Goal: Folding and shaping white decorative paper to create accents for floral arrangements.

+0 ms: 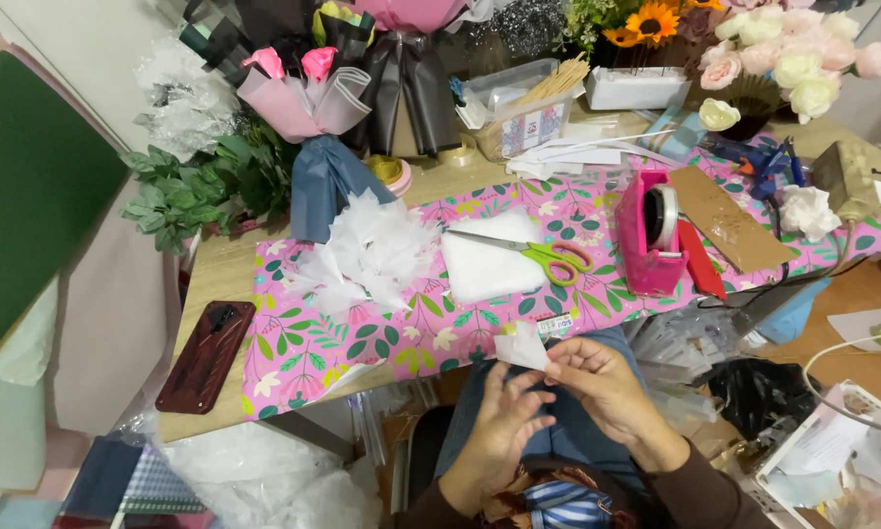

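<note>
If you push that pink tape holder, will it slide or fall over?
The tape holder would probably slide rather than tip: it sits low and wide on the flat wrapping paper. It looks chunky, so likely heavy for its size. The tape roll sits inside it, so it shouldn't roll away.

- Pink floral wrapping sheet (pixel 401 338) with green leaves
- Scissors (pixel 543 255), green and yellow handles
- Pink tape dispenser (pixel 641 245)
- Dark red phone case (pixel 205 355)
- White paper piece (pixel 521 348)
- Orange sunflower (pixel 653 20), far right
</note>
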